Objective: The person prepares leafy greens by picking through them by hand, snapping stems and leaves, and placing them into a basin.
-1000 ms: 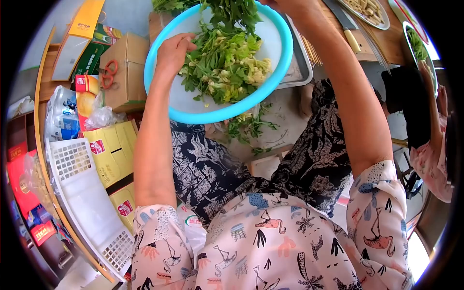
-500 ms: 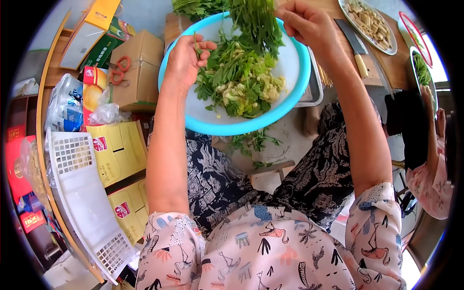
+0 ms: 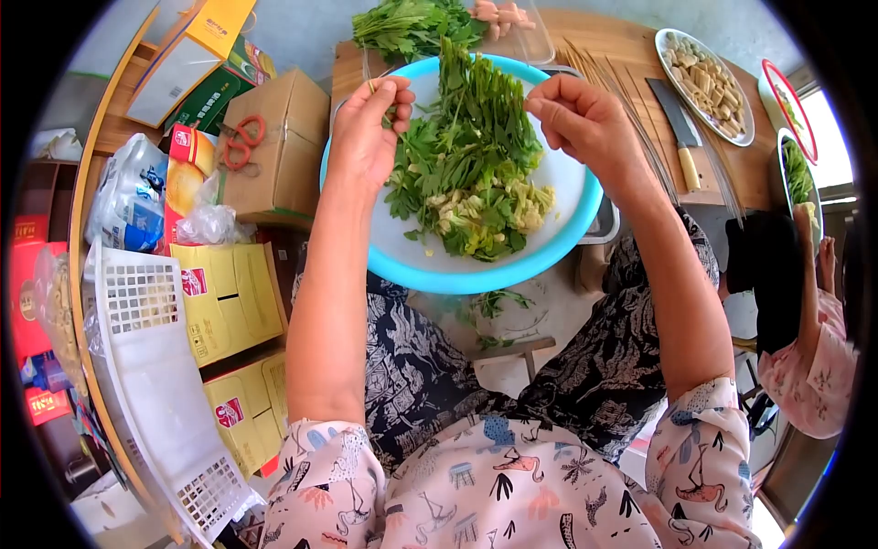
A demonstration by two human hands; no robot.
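A light blue-rimmed basin (image 3: 457, 280) with a whitish inside holds loose leafy greens and pale yellow-green pieces (image 3: 494, 215). Over it stands a dense upright row of green stems and leaves (image 3: 485, 110), between my two hands; what supports it cannot be made out. At the basin's left rim, my left hand (image 3: 370, 133) has its fingers curled round a small green sprig (image 3: 390, 115). My right hand (image 3: 581, 123) is in a pinch at the right side of the row, on something too small to tell.
More greens (image 3: 412, 26) lie behind the basin. Thin sticks (image 3: 640, 110), a knife (image 3: 681, 137) and a plate of cut food (image 3: 704, 82) are on the wooden table. Boxes, orange-handled scissors (image 3: 242, 142) and a white crate (image 3: 155, 366) stand left. Another person's arm (image 3: 809, 284) shows right.
The view has shifted, so the basin sits lower and more of the table shows. My right hand has come into full view with the row of greens. The sprig first shows half a second ago.
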